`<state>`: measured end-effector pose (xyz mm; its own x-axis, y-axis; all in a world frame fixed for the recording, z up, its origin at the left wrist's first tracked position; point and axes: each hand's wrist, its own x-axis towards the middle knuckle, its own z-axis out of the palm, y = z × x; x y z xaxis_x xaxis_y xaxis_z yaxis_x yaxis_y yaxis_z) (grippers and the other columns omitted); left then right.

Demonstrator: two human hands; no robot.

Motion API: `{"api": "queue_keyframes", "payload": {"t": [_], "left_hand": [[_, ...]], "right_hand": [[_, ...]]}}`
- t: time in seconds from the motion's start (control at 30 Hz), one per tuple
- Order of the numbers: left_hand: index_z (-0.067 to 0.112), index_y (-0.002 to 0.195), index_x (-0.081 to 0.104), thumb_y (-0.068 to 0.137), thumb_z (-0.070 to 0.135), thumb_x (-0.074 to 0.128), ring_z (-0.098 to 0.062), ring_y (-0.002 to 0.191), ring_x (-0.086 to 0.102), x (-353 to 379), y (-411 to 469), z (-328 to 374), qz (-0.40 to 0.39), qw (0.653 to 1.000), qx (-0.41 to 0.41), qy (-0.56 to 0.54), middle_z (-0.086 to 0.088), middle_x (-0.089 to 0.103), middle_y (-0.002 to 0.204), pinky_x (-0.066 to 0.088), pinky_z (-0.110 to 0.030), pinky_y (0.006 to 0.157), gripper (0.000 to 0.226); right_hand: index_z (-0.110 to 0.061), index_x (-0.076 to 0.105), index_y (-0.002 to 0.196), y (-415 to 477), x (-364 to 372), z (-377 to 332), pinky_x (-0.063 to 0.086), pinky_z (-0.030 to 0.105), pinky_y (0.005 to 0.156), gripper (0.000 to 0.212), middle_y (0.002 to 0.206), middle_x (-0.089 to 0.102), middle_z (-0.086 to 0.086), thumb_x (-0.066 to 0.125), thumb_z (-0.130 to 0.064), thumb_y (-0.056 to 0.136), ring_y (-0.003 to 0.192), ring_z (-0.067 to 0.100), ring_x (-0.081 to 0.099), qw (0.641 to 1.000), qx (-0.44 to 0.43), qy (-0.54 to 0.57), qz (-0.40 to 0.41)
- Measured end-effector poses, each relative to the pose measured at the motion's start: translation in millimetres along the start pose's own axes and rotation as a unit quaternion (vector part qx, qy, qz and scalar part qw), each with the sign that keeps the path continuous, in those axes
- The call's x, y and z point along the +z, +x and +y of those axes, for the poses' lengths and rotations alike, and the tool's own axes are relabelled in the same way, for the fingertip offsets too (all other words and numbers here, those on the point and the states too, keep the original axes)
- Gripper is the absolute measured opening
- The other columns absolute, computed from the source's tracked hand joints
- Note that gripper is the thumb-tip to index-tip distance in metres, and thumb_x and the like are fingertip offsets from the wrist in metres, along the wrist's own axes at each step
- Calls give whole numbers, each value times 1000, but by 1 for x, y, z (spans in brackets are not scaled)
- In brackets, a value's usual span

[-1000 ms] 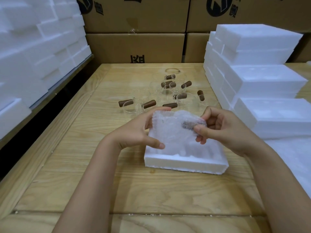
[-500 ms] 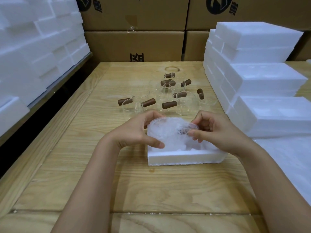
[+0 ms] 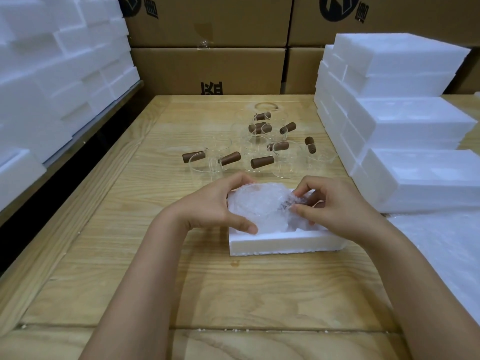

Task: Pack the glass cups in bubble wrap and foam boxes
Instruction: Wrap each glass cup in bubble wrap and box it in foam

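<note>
Item: wrapped cup (image 3: 259,206), lowered since a second ago into the foam box (image 3: 280,244) recess. Our left hand (image 3: 210,203) curls round its body and our right hand (image 3: 337,206) pinches its handle end. We should seat it level and tuck loose edges inside.

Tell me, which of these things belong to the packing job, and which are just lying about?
Part of the job:
bubble-wrapped cup, gripped by left hand, pinched by right hand
open foam box under it
bare glass cups behind
bubble wrap sheet at right
stacked foam boxes at right

Just lying about:
cardboard cartons at the back
foam stack at far left
</note>
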<state>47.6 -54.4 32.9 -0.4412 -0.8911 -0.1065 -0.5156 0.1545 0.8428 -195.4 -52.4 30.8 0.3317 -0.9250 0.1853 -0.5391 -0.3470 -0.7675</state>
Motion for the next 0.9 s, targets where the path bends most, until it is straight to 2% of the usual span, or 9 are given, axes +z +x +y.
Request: {"api": "queue_keyframes", "payload": {"t": [0.17, 0.33, 0.47, 0.53, 0.6, 0.67, 0.73, 0.8, 0.9], "left_hand": [[40, 125, 51, 49, 53, 82, -3, 128, 46, 3, 1, -1, 5, 999, 13, -32, 21, 50, 134, 37, -41, 111, 83], [38, 119, 55, 55, 51, 80, -5, 121, 53, 8, 4, -2, 23, 998, 35, -37, 21, 56, 125, 41, -40, 107, 69], [39, 118, 56, 56, 47, 79, -5, 118, 55, 10, 7, -6, 32, 997, 45, -59, 20, 59, 121, 43, -35, 105, 66], [39, 119, 56, 57, 47, 79, -6, 121, 52, 10, 7, -8, 41, 996, 49, -61, 19, 57, 124, 40, -39, 108, 66], [40, 119, 56, 58, 47, 79, -6, 123, 51, 11, 9, -10, 45, 996, 52, -59, 20, 57, 125, 39, -43, 109, 65], [40, 120, 56, 58, 47, 80, -8, 124, 51, 12, 11, -10, 47, 995, 55, -67, 18, 57, 126, 38, -45, 110, 67], [41, 126, 53, 58, 46, 82, -7, 129, 47, 13, 12, -11, 51, 994, 58, -79, 17, 55, 132, 35, -45, 112, 74], [42, 131, 48, 55, 44, 84, -4, 133, 42, 13, 12, -13, 57, 992, 52, -99, 15, 51, 138, 32, -43, 115, 85], [41, 137, 41, 50, 43, 85, -5, 134, 42, 12, 12, -14, 64, 991, 47, -108, 12, 52, 140, 33, -45, 114, 98]], "right_hand": [[-31, 60, 77, 1, -1, -1, 54, 28, 69, 24, 93, 55, -14, 76, -12, 77, 69, 11, 62, 1000, -10, -26, 0], [-32, 57, 86, 0, 0, -4, 51, 16, 73, 27, 102, 50, -16, 68, -8, 79, 88, 4, 60, 999, -24, -41, -14], [-25, 56, 99, -1, 0, -5, 50, 23, 76, 25, 106, 46, -13, 62, -9, 80, 90, 8, 57, 994, -20, -106, -31], [-23, 60, 105, -2, -3, -10, 44, 24, 71, 27, 110, 47, -10, 56, -16, 79, 87, 8, 56, 991, -30, -112, 61], [-14, 63, 105, -3, -10, -13, 35, 25, 69, 31, 106, 55, 2, 51, -19, 77, 86, 21, 56, 946, -47, -181, 263], [-6, 63, 106, -5, -22, -8, 32, 35, 74, 30, 103, 58, 16, 55, -22, 82, 93, 37, 52, 857, -12, -321, 403], [-2, 59, 113, -6, -32, 3, 29, 45, 83, 38, 113, 52, 23, 61, -29, 85, 106, 42, 44, 818, 94, -406, 395], [2, 55, 116, -7, -36, 12, 24, 48, 92, 46, 117, 47, 26, 64, -31, 86, 112, 42, 36, 821, 200, -425, 325], [1, 56, 112, -5, -35, 18, 21, 44, 94, 33, 107, 51, 25, 62, -21, 88, 108, 38, 37, 819, 230, -442, 285]]}}
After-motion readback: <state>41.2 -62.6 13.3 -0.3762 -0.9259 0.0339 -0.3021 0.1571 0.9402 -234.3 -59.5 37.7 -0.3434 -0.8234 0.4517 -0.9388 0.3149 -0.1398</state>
